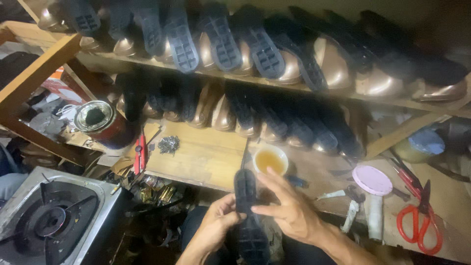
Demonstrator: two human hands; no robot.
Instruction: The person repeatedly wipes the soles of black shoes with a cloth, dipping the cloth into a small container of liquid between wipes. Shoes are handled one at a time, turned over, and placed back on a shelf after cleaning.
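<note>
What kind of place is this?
Probably a small shoemaking workshop. Rows of shoes with black soles fill wooden shelves, both hands hold a black sole, and a cup of yellowish glue-like liquid and red scissors lie nearby.

One red-handled scissors [420, 226], one cup of glue [270, 159], one gas stove [51, 221].

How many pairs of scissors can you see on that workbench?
1. The red-handled scissors lie at the right end of the wooden bench, right of the pink round lid. Other red-handled tools nearby look like pliers; clutter may hide more.
</note>
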